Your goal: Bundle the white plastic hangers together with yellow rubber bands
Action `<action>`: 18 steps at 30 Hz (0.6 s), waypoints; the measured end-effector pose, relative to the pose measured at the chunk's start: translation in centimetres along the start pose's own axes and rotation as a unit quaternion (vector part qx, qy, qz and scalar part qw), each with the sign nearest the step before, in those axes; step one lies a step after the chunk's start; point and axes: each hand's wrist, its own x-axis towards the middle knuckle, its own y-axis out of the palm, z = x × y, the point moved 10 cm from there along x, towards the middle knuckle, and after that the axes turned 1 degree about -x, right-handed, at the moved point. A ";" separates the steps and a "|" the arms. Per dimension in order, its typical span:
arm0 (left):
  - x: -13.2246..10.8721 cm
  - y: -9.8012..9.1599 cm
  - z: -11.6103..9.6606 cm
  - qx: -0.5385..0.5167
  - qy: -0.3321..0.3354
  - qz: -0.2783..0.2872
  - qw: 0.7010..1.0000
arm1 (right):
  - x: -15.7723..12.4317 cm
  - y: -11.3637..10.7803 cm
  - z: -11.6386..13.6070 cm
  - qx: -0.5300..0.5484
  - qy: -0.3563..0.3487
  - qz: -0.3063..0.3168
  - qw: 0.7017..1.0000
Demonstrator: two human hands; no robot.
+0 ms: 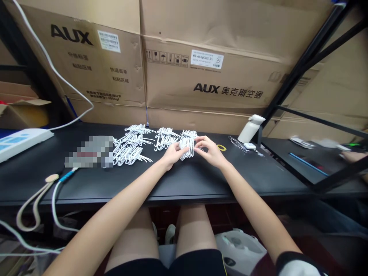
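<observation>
Between my hands is a small bundle of white bent strands (187,149), which look like thin cords or wire hooks lying side by side. My left hand (171,155) grips its left side, the thumb lying across the front. My right hand (211,151) is at its right edge, with curled fingers and thumb tip against the strands. Right behind it lies another white bundle (189,133). To the left of my hands are similar white bundles (163,142), and farther left a larger group of them (128,153) lies in rows.
A blurred-out object (89,151) and a strap (36,207) lie left on the black table (184,184). A power strip (24,142) is at far left. Right are a yellow ring (221,147), glasses (238,144) and a white bottle (250,129). Cardboard boxes (172,88) stand behind.
</observation>
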 end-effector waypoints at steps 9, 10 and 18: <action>0.2 0.0 0.0 -0.007 0.015 0.014 1.000 | -0.1 -0.7 -1.1 0.086 0.057 -0.080 0.991; 0.2 0.0 -0.2 -0.009 0.020 0.014 1.000 | -0.2 -0.9 -1.7 0.108 0.082 -0.103 0.985; -0.7 1.4 -0.1 0.043 -0.022 0.056 0.997 | -0.8 2.1 -3.8 0.234 0.228 -0.045 0.944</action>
